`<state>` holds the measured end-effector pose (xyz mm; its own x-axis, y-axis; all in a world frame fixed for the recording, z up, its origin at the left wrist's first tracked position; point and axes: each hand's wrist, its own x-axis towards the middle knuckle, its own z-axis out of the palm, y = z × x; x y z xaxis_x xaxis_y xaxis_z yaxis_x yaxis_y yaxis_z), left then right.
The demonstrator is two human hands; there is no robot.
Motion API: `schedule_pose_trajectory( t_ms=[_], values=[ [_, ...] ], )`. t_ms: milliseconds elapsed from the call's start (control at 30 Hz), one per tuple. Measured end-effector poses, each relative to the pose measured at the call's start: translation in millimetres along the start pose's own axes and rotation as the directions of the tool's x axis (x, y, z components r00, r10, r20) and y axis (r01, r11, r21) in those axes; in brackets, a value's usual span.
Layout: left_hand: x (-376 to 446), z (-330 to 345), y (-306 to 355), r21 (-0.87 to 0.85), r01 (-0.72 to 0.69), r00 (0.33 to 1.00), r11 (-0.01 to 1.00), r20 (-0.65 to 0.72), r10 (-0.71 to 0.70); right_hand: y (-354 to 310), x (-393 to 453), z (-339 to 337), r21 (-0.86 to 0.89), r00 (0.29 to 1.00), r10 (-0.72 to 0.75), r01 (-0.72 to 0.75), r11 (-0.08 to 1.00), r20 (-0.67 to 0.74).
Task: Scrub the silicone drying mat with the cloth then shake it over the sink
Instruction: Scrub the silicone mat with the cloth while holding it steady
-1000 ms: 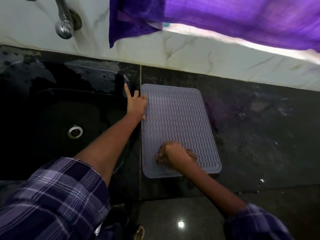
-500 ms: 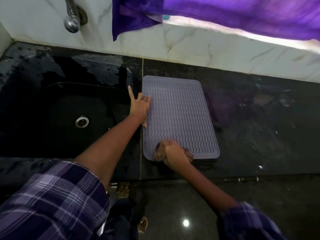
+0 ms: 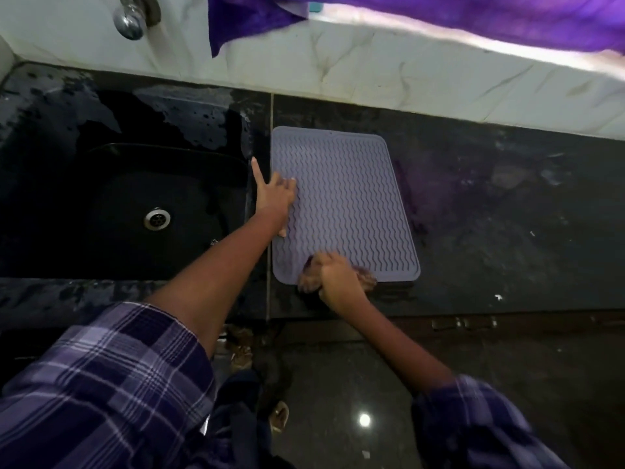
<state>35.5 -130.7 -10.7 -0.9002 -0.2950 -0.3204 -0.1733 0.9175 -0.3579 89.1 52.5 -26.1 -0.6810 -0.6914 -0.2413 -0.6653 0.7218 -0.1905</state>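
A grey silicone drying mat [image 3: 348, 198] with wavy ridges lies flat on the dark counter, just right of the sink. My left hand [image 3: 275, 194] presses on the mat's left edge with straight fingers, the index finger pointing away over the counter. My right hand [image 3: 333, 275] grips a brownish cloth [image 3: 367, 282] at the mat's near edge; the cloth is blurred and mostly hidden under the hand.
A black sink [image 3: 135, 211] with a steel drain [image 3: 157, 218] lies to the left, a chrome tap [image 3: 130, 16] above it. Purple fabric [image 3: 439, 18] hangs over the marble backsplash. The dark counter [image 3: 507, 214] stretches right; its front edge is just below the mat.
My right hand with the cloth has slid toward the mat's near edge. The left hand stays on the left edge. The camera view has shifted slightly.
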Motion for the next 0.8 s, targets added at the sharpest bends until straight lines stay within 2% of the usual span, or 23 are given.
schedule_pose_trajectory(
  t_ms=[100, 133, 200, 300, 400, 500, 600, 667, 733, 800],
  values=[
    [-2, 1, 1, -0.007, 0.009, 1.000, 1.000, 0.003, -0.009, 7, 3, -21, -0.035, 0.977, 0.009, -0.002, 0.999, 0.211],
    [-4, 1, 1, -0.011, 0.015, 1.000, 1.000, 0.002, -0.015, 5, 16, -32, -0.039, 0.970, 0.018, -0.009, 0.999, 0.241],
    [-5, 0, 2, -0.009, 0.022, 1.000, 1.000, 0.002, -0.022, 1, 43, -45, 0.007, 0.979, -0.017, 0.015, 1.000, 0.201],
    [-8, 0, 2, -0.006, 0.024, 1.000, 1.000, 0.001, -0.024, -12, 48, -35, -0.075, 0.994, -0.074, 0.080, 0.994, 0.081],
    [-8, -2, 0, -0.002, 0.021, 1.000, 1.000, 0.014, -0.021, -3, 12, -21, -0.126, 0.972, -0.183, 0.203, 0.971, 0.150],
    [-7, -4, 0, 0.003, 0.021, 0.999, 1.000, 0.040, -0.021, 15, 1, -35, -0.115, 0.964, -0.115, 0.145, 0.983, 0.241],
    [-2, -7, 2, 0.041, 0.020, 0.998, 0.999, 0.061, -0.022, 6, 28, -44, -0.158, 0.989, -0.095, 0.112, 0.981, 0.113],
    [0, -5, 4, 0.041, 0.022, 0.999, 0.999, 0.038, -0.023, -17, 35, -38, -0.203, 0.983, -0.178, 0.184, 0.962, 0.051],
    [1, -3, 5, 0.046, 0.015, 1.000, 0.999, 0.022, -0.016, -29, 25, -21, -0.244, 0.953, -0.293, 0.304, 0.921, 0.082],
    [2, -1, 5, 0.074, 0.000, 1.000, 0.997, 0.019, -0.001, -20, 10, -16, -0.219, 0.943, -0.306, 0.329, 0.919, 0.132]
  ],
)
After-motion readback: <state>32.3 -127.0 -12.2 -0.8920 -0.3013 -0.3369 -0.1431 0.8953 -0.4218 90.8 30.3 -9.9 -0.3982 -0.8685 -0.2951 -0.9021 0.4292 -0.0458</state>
